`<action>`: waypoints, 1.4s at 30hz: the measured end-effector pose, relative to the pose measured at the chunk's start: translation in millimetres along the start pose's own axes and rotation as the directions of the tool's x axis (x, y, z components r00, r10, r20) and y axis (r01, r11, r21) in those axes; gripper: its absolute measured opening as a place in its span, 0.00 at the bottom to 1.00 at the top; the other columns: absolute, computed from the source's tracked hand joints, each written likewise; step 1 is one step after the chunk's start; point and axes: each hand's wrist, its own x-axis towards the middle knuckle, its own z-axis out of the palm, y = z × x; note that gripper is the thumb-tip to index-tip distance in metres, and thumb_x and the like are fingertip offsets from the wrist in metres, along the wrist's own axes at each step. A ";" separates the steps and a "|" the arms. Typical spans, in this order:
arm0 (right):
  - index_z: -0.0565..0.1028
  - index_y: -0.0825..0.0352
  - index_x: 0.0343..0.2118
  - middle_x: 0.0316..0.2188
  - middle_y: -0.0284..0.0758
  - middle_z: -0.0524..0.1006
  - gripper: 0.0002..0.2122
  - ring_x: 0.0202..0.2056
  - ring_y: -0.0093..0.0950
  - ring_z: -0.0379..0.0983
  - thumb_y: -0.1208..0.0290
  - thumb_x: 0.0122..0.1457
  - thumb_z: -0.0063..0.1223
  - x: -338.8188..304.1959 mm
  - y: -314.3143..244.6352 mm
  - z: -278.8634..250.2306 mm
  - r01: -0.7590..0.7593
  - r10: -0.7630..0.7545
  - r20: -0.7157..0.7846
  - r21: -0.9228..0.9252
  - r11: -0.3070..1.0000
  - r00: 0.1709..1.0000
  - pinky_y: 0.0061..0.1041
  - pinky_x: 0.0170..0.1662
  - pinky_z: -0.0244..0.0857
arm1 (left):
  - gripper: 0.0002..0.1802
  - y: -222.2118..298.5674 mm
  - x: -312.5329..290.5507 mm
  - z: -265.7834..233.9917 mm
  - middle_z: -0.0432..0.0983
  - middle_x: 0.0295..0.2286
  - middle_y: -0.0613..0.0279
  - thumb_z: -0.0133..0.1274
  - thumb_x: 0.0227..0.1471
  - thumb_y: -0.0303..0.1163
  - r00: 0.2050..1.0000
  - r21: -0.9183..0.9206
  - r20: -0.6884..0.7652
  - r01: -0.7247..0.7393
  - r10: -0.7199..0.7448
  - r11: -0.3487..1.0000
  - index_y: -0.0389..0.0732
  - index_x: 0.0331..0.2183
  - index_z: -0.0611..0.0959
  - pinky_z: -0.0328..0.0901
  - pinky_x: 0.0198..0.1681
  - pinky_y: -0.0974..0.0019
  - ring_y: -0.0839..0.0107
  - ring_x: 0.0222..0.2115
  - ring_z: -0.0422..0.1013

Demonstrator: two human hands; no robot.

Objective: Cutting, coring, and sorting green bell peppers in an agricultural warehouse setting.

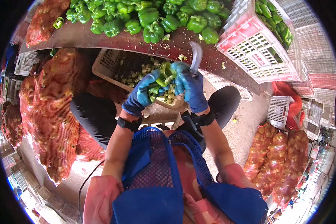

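Observation:
Blue gloves cover both of my hands, held close together over a crate (98, 70) of pepper scraps. My left hand (142, 91) is closed around a green bell pepper (165, 74) that is split open, its pale inside showing. In my right hand (190, 86) is a knife (196, 56), its curved blade pointing up and away and slightly blurred; the handle is hidden in the glove. The fingers of that hand also reach the pepper's right side. Pale cores and seeds (138, 77) lie in the crate below.
Whole green peppers (148, 16) are heaped on the dark red tabletop (134, 46) ahead. On its right a tilted pink-and-white crate (246, 56) holds more peppers. Filled red net sacks (59, 112) stand at left, and others (276, 160) lie at right beside a small white crate (279, 112).

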 end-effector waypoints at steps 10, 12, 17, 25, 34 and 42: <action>0.72 0.67 0.44 0.20 0.27 0.71 0.16 0.15 0.15 0.62 0.63 0.56 0.54 -1.8 7.8 -69.0 -0.164 0.144 -0.204 -0.084 0.983 0.968 0.16 0.17 0.59 | 0.22 48.4 152.6 207.6 0.72 0.43 0.47 0.40 0.60 0.42 0.714 0.262 0.669 -0.487 0.207 0.833 0.38 0.49 0.72 0.66 0.47 0.64 0.62 0.43 0.71; 0.72 0.66 0.40 0.18 0.30 0.71 0.14 0.14 0.17 0.64 0.63 0.56 0.54 1.8 14.1 -80.2 -0.119 0.100 -0.165 -0.109 0.987 0.981 0.18 0.16 0.61 | 0.17 49.9 192.3 293.6 0.75 0.26 0.59 0.49 0.53 0.42 0.427 0.198 0.704 -0.885 0.568 0.421 0.40 0.39 0.78 0.66 0.28 0.68 0.72 0.25 0.71; 0.70 0.65 0.32 0.14 0.30 0.68 0.09 0.12 0.21 0.64 0.65 0.57 0.52 6.4 9.4 -113.9 -0.020 -0.030 -0.262 -0.188 0.982 0.965 0.19 0.15 0.60 | 0.17 26.9 230.8 326.5 0.76 0.34 0.49 0.53 0.45 0.38 0.551 0.541 0.411 -0.789 0.726 0.292 0.36 0.36 0.79 0.67 0.36 0.59 0.52 0.35 0.72; 0.62 0.66 0.56 0.21 0.37 0.72 0.27 0.19 0.32 0.70 0.69 0.52 0.54 -46.1 -17.5 -130.3 -0.061 -0.397 -0.177 -0.956 0.289 0.901 0.32 0.24 0.64 | 0.16 51.4 165.3 -23.0 0.77 0.35 0.60 0.51 0.54 0.33 0.305 0.878 -0.243 -0.335 0.921 0.343 0.33 0.41 0.78 0.65 0.40 0.69 0.73 0.34 0.71; 0.68 0.67 0.49 0.34 0.42 0.76 0.19 0.32 0.39 0.74 0.69 0.55 0.51 -79.0 2.1 -148.5 0.202 -0.482 0.160 -0.979 0.035 0.861 0.34 0.34 0.69 | 0.20 49.1 163.5 -70.9 0.75 0.37 0.61 0.53 0.53 0.31 0.774 0.560 -0.275 -0.353 0.570 0.750 0.34 0.47 0.74 0.64 0.41 0.75 0.76 0.36 0.70; 0.70 0.67 0.46 0.29 0.42 0.76 0.17 0.29 0.39 0.75 0.67 0.54 0.56 27.7 33.9 -72.0 0.119 -0.348 -0.139 -0.771 0.626 0.927 0.31 0.32 0.68 | 0.18 19.6 130.5 -42.4 0.77 0.35 0.60 0.56 0.51 0.34 0.863 0.671 -0.211 -0.213 0.458 0.710 0.32 0.42 0.78 0.66 0.40 0.73 0.77 0.35 0.71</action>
